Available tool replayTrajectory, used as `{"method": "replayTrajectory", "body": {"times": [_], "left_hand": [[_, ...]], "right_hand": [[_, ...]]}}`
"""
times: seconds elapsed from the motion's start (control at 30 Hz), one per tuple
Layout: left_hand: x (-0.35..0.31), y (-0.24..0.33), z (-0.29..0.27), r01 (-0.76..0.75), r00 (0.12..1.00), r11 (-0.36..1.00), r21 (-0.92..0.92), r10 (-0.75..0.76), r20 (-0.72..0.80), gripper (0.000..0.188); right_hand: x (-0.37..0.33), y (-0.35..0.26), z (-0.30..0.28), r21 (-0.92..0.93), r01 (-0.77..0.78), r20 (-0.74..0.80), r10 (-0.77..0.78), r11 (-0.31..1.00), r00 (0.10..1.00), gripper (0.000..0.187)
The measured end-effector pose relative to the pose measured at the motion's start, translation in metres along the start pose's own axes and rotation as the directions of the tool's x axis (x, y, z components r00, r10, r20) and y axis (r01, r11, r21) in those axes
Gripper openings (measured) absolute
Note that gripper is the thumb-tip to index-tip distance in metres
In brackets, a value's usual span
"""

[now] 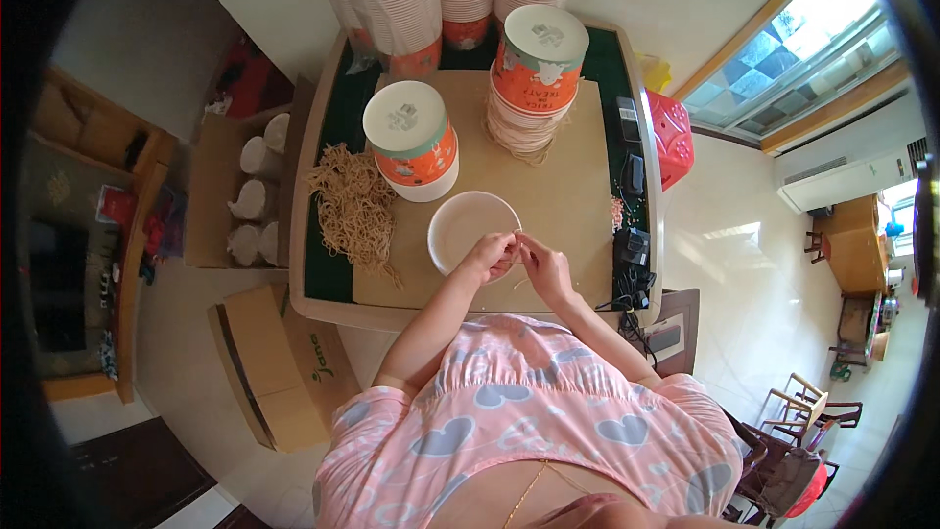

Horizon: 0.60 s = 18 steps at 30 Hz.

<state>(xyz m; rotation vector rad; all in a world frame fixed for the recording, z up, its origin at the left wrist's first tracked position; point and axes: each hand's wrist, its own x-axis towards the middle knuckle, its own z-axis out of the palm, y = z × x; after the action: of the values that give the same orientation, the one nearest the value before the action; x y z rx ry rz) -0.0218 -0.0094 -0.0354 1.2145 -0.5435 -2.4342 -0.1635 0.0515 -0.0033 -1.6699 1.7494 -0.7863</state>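
My left hand (493, 257) and my right hand (546, 270) meet over the near right rim of an open white paper tub (474, 220). Both are closed in a pinch on a thin beige cord (522, 285), whose loose end shows just below the fingers. Left of the tub lies a tangled heap of beige cords (352, 208). Behind it a short stack of orange paper tubs (411, 142) stands upside down, white base up. Farther back at the right, another upside-down stack of orange tubs (537, 69) has many cords hanging around its lower part.
Tall bagged stacks of paper tubs (392, 0) line the table's back. Black adapters and cables (632, 247) lie along its right edge, near a red plastic stool (672, 140). An open carton with white rolls (235, 186) stands at the left, with another cardboard box (284, 367) on the floor.
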Motion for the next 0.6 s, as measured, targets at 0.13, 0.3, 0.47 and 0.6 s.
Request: {"method": "replayTrajectory", "body": {"times": [0.13,0.3,0.47,0.6], "left_hand": [[-0.012,0.009,0.010,-0.032,0.999,0.996,0.082,0.034,-0.024,0.024],[-0.017,0.013,0.004,-0.037,0.999,0.992,0.123,0.039,-0.013,0.022],[-0.014,0.002,-0.010,-0.189,0.980,0.980,0.064,0.193,-0.050,0.017],[-0.015,-0.001,-0.015,-0.202,0.978,0.978,0.051,0.204,-0.051,0.017]], "right_hand": [[0.009,-0.005,-0.006,-0.006,0.002,0.050,-0.001,1.000,0.999,0.022],[0.013,0.005,-0.001,0.049,0.050,0.067,-0.053,0.998,0.996,0.013],[0.011,0.005,0.006,0.096,0.027,0.053,-0.032,0.995,0.998,0.014],[0.008,0.002,0.009,0.077,0.024,0.034,-0.027,0.997,0.999,0.016]]}}
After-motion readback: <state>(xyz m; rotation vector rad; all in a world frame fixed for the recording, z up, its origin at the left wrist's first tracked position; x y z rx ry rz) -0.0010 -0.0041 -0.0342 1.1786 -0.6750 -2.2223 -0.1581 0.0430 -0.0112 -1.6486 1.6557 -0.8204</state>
